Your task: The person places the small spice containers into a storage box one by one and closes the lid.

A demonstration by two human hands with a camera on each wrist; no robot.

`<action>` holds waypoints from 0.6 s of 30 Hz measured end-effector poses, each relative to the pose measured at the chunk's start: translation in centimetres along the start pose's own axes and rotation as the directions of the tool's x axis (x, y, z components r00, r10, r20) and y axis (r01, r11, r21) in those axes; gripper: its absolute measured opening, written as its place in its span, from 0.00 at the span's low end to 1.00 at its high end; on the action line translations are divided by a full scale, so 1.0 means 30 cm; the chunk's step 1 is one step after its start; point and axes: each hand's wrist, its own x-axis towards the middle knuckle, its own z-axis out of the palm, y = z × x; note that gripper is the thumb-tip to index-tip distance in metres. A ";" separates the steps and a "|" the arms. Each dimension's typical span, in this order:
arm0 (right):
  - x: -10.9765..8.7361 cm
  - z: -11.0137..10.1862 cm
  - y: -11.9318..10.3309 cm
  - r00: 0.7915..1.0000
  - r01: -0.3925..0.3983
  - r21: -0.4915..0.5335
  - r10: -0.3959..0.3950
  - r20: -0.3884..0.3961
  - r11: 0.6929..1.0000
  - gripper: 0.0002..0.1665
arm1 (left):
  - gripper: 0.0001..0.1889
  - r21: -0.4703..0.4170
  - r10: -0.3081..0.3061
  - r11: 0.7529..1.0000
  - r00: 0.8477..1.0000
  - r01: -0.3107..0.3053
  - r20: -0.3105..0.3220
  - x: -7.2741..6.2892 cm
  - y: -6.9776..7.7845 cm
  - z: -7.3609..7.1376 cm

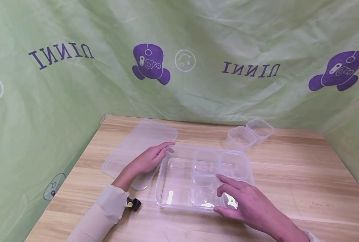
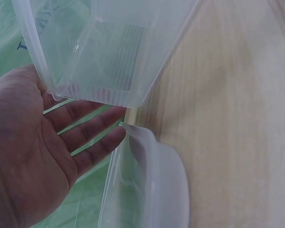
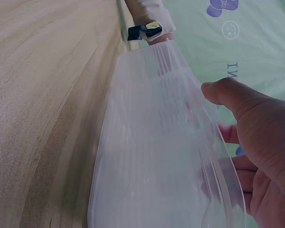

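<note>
A large clear plastic container (image 1: 174,181) stands on the table with several small clear boxes (image 1: 206,163) fitted in its right part; its left part holds no box. My left hand (image 1: 149,159) lies at its back left corner, fingers extended against the side. In the left wrist view those fingers (image 2: 99,147) look straight and spread. Over the front right small box hovers my right hand (image 1: 243,200), fingers apart and slightly bent, partly hiding that box. Its thumb (image 3: 218,92) is close to the container's rim in the right wrist view; whether it touches cannot be told.
A flat clear lid (image 1: 137,144) lies on the table to the left, partly behind my left arm. Two more small clear boxes (image 1: 241,138) stand at the back right. A black strap (image 1: 134,204) shows at my left wrist. Green printed cloth (image 1: 203,97) encloses the table.
</note>
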 end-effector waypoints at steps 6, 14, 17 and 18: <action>-0.001 0.003 0.008 0.999 0.041 -0.023 -0.042 -0.033 0.999 0.18 | 0.23 -0.008 0.010 1.000 1.000 -0.010 -0.003 0.002 -0.005 0.001; 0.002 0.002 0.008 0.998 0.047 -0.056 -0.048 -0.033 0.997 0.18 | 0.23 -0.014 0.013 1.000 1.000 -0.013 -0.007 0.002 -0.003 0.001; 0.002 0.001 0.007 0.999 0.040 -0.058 -0.041 -0.024 0.998 0.17 | 0.23 -0.016 0.017 1.000 1.000 -0.017 -0.005 0.002 -0.005 0.003; 0.002 0.001 0.007 0.999 0.041 -0.057 -0.042 -0.024 0.998 0.17 | 0.22 -0.017 0.018 1.000 1.000 -0.018 -0.004 0.002 -0.006 0.003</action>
